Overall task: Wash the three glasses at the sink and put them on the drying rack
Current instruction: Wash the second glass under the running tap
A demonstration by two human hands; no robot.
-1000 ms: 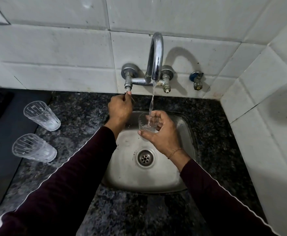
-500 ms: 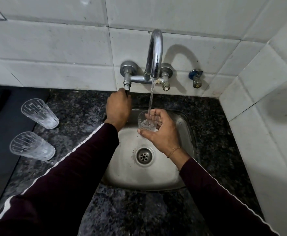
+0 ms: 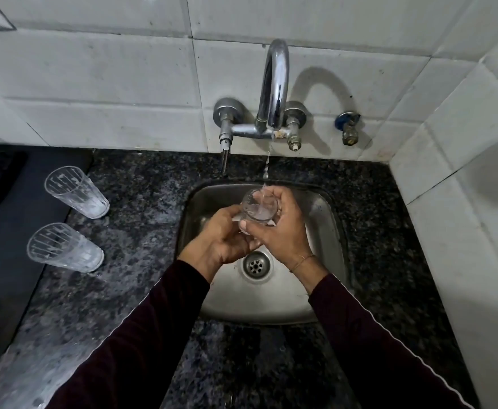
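Where counter meets wall: granite (image 3: 129,202), white tiles (image 3: 94,78).

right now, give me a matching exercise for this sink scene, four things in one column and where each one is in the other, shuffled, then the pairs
Things
1. glass being rinsed
2. two waiting glasses
3. drain
4. blue-handled valve

Places
A. on the tiled wall, right of the tap
B. in both hands, left hand and right hand, under the water stream
C. standing on the granite counter, left of the sink
D. in the floor of the basin, below the hands

Pairs: 1-B, 2-C, 3-D, 4-A
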